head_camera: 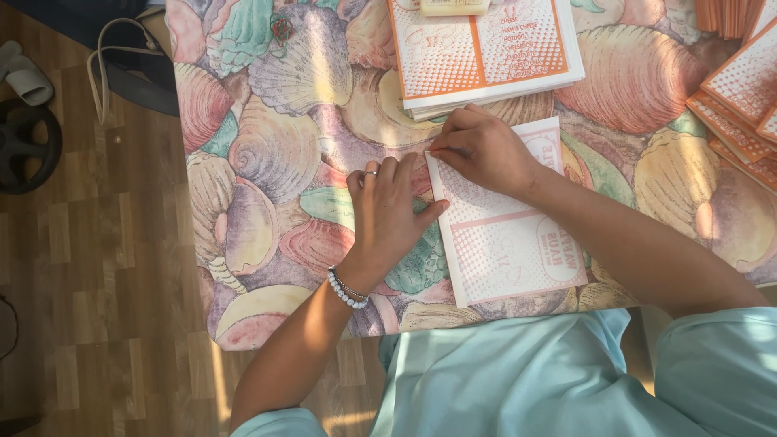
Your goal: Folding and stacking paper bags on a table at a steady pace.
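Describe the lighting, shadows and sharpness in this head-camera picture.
Head view: soft, warm daylight washes the shell-patterned tablecloth pale; the left hand and right hand throw only faint shadows on the printed paper sheet; the wooden floor is dimmer; all is fairly sharp, without motion blur.

Sunlit table [267, 121] in shell-patterned cloth stands on wood-look, perhaps laminate, floor [97, 267]

A table [275, 121] (covered in a seashell-print cloth) carries a printed sheet [506, 243], a paper stack [486, 48] and folded pieces [740, 105].
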